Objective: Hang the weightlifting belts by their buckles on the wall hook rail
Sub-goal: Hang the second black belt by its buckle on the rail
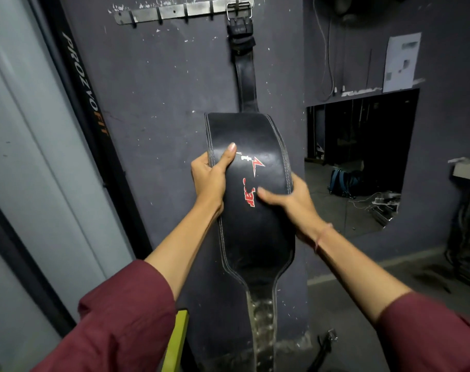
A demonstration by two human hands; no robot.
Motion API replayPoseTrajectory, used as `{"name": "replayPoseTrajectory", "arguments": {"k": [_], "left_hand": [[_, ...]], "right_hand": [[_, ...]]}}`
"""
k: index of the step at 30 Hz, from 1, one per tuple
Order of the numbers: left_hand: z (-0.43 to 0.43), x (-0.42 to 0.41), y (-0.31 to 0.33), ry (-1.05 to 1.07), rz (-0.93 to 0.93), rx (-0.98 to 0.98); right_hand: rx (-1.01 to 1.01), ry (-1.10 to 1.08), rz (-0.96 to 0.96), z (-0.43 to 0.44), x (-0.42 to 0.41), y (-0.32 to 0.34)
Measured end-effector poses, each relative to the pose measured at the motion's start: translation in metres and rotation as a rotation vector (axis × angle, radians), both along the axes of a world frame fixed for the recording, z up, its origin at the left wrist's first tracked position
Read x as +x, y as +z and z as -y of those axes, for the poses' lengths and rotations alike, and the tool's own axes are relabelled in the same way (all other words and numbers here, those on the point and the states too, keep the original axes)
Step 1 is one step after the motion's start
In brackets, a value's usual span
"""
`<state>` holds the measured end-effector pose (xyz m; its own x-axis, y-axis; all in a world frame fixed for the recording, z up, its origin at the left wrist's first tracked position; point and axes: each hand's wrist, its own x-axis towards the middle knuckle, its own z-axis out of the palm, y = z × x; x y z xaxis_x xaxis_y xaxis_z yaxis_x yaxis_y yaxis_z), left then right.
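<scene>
Dark scuffed wall fills the frame; hook rail (175, 10) runs across the top centre. Belt (255, 183) hangs by its buckle (238, 10) from the rail's rightmost hook, wide back panel at frame centre. Left hand (209, 178) pinches the panel's left edge, thumb on the face; right hand (290, 200) clasps the right edge, fingers curled behind. Judgement: steady the belt flat against the wall and confirm the buckle frame sits fully over the hook before letting go.
</scene>
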<state>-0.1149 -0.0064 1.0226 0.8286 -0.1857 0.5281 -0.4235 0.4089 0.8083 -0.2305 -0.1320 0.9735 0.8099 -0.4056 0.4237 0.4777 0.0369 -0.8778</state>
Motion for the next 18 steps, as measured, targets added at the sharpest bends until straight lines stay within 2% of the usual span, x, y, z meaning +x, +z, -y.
{"name": "replayPoseTrajectory", "arguments": {"k": [3,8,13,18], "left_hand": [[-0.003,-0.001,0.014,-0.009,0.025,0.074],[-0.018,-0.009,0.024,-0.011,0.147,0.246],[-0.029,-0.03,-0.038,0.091,0.162,0.278],[-0.038,-0.047,-0.107,-0.019,0.037,0.371]], "right_hand": [[0.044,-0.021,0.047,-0.002,0.008,0.042],[0.034,-0.144,0.112,-0.009,0.007,0.053],[0.054,-0.187,0.148,-0.011,0.011,0.069],[0.042,-0.212,0.128,-0.006,0.009,0.075]]}}
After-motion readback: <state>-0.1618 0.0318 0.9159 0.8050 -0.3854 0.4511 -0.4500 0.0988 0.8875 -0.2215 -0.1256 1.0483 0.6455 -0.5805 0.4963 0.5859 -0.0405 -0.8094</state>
